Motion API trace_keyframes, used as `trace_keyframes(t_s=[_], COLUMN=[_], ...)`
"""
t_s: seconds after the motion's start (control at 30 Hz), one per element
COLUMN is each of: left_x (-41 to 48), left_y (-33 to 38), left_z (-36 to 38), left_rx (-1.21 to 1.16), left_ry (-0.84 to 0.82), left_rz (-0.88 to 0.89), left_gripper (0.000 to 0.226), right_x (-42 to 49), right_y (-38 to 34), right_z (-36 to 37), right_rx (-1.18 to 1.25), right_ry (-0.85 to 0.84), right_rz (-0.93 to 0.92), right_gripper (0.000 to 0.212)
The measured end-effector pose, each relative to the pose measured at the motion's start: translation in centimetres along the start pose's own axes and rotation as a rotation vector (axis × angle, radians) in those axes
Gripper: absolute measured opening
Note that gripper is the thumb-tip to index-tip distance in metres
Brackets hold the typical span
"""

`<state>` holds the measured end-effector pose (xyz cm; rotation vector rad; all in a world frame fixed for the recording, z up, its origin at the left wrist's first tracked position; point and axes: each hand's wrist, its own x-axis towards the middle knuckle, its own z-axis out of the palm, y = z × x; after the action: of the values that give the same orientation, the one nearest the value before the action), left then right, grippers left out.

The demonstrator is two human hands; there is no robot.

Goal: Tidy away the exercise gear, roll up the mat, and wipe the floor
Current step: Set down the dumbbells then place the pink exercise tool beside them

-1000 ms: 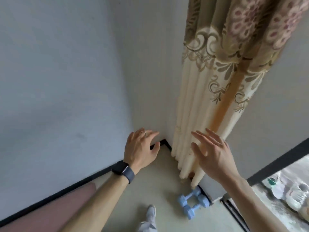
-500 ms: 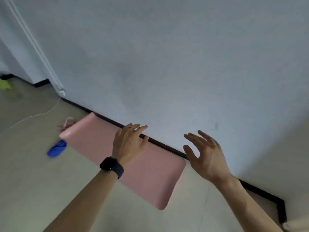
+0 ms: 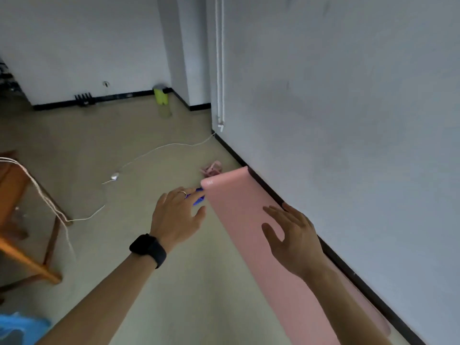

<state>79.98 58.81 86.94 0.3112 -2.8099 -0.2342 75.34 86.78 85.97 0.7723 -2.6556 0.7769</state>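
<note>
Your left hand (image 3: 178,215) hovers open over the floor (image 3: 139,282). Your right hand (image 3: 293,241), fingers spread, is over the pink mat (image 3: 239,200) lying flat along the wall (image 3: 348,120). A blue object (image 3: 199,198) peeks out at 1 o'clock from your left hand.

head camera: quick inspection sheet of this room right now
surface: smooth beige floor
job's things: pink mat unrolled flat along the wall; blue object at its far corner, partly behind the left hand
clutter: pink bundle past the mat's far end; blurred blue item bottom left
hands: left hand and right hand open, empty; right over the mat
cables: white cable across the floor to a small white plug; white cords draped over wooden furniture
surroundings: black skirting along the wall; yellow-green bin in far corner
</note>
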Motion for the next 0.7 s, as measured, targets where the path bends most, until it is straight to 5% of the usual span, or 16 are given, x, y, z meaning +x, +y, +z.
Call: trace_keyframes(t_s=[0.3, 0.7], left_x=[8.2, 30.7], left_y=[-14.7, -29.0], left_z=[1.8, 6.6], left_rx=[-0.010, 0.022], left_ry=[0.002, 0.015], left_rz=[-0.198, -0.296], left_gripper=[0.051, 0.047], right_x=[15.1, 39.4], right_y=[-5.8, -5.3], right_z=[11.8, 26.4], right_rx=[0.022, 0.153], right_ry=[-0.135, -0.187], right_rz=[-0.118, -0.095], right_gripper=[0.051, 0.046])
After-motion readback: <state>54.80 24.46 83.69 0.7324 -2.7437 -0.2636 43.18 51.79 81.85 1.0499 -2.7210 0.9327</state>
